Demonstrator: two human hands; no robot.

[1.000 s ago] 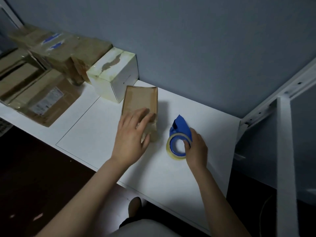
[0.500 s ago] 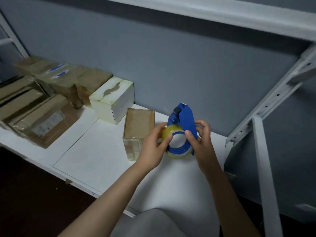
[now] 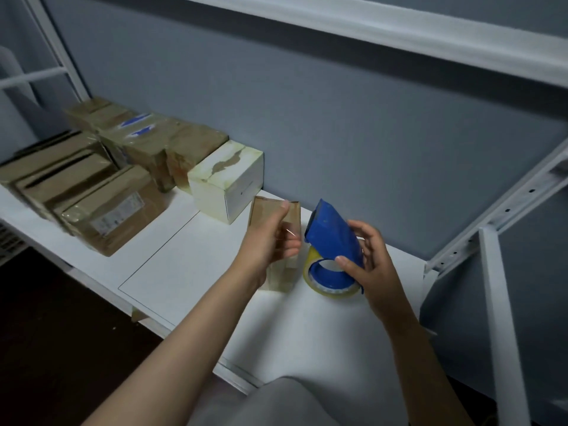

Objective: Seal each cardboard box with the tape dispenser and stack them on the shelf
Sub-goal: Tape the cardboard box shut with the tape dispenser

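Observation:
A small brown cardboard box (image 3: 281, 276) stands on the white shelf board (image 3: 190, 265), partly hidden behind my left hand (image 3: 267, 244). That hand hovers in front of the box with thumb and fingers pinched, and a faint clear strip of tape seems to run from them toward the dispenser. My right hand (image 3: 372, 262) grips the blue tape dispenser (image 3: 333, 238) just right of the box, tilted with its cutter end up. The yellowish tape roll (image 3: 332, 289) hangs at its lower end, a little above the board.
A white box (image 3: 227, 182) with torn tape stands behind the small box. Several brown taped boxes (image 3: 113, 210) fill the shelf's left part. An upper shelf beam (image 3: 399, 32) runs overhead, and a white upright (image 3: 504, 318) stands at right.
The dispenser was lifted off the board by my right hand. My left hand left the box top, touched the tape roll, then drew away leftward. The camera tilted up.

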